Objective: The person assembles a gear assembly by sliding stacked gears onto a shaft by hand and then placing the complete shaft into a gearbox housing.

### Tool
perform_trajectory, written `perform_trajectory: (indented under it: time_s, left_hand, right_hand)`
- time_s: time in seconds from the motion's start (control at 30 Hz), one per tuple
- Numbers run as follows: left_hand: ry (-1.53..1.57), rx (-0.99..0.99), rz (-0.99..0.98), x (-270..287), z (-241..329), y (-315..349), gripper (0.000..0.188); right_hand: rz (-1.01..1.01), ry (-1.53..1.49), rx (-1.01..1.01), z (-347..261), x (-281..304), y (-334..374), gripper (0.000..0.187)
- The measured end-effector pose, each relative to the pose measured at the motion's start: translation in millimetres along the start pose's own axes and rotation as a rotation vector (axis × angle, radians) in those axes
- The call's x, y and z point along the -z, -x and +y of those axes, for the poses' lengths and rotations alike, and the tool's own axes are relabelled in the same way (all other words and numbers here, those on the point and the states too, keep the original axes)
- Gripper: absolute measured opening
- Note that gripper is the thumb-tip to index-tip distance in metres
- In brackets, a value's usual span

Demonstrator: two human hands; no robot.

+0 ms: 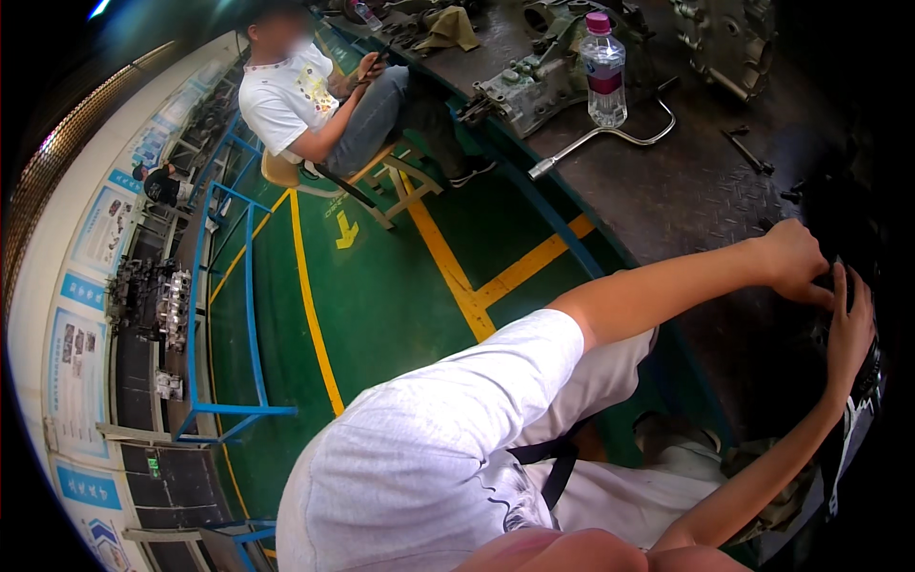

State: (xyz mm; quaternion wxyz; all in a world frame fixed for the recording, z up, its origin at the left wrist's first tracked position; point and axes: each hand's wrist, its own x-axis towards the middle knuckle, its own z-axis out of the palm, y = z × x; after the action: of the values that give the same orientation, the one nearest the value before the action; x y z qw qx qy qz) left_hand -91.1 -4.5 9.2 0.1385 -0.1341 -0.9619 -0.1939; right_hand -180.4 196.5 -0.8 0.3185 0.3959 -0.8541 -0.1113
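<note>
At the right edge, my left hand (796, 262) is closed with its fingers curled down over the dark tabletop. What it grips, if anything, is hidden in shadow. Just beside it, my right hand (851, 319) is raised with its fingers stretched out and apart, close to a dark part (865, 367) too dim to name. The two hands nearly touch. Further up the metal-topped workbench (658, 195) lies a socket wrench with a bent handle (569, 153). A clear bottle with a pink cap (606, 81) stands against its handle. A small bolt-like metal piece (748, 151) lies closer to my hands.
A greasy metal gearbox-like casting (538, 91) sits behind the bottle, another casting (729, 43) right of it. Left of the bench a seated person (310, 105) holds a phone. Blue frames (253, 315) stand along the green floor with yellow lines; another person (164, 186) is far off.
</note>
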Motion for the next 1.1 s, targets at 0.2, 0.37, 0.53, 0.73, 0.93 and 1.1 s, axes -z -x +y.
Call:
perform_trajectory:
  time_s: [0.2, 0.37, 0.53, 0.73, 0.93, 1.1]
  left_hand:
    - [0.086, 0.057, 0.072, -1, 0, -1, 0.070]
    - [0.013, -0.020, 0.012, 5, 1, 4, 0.069]
    - [0.013, 0.004, -0.011, 5, 0, 3, 0.070]
    - [0.055, 0.070, -0.009, 4, 5, 1, 0.069]
    - [0.028, 0.068, 0.018, 4, 5, 3, 0.062]
    - [0.020, 0.060, 0.051, -1, 0, 3, 0.060]
  right_hand:
    - [-0.004, -0.107, -0.039, -1, -5, -3, 0.043]
    - [0.006, -0.038, 0.001, 3, -6, 1, 0.043]
    - [-0.008, -0.099, -0.021, -9, 14, -7, 0.035]
    - [-0.067, -0.434, -0.336, -21, 32, -11, 0.039]
    - [0.032, -0.716, -0.409, -10, 29, -6, 0.038]
    - [0.000, -0.743, -0.401, -7, 35, -7, 0.032]
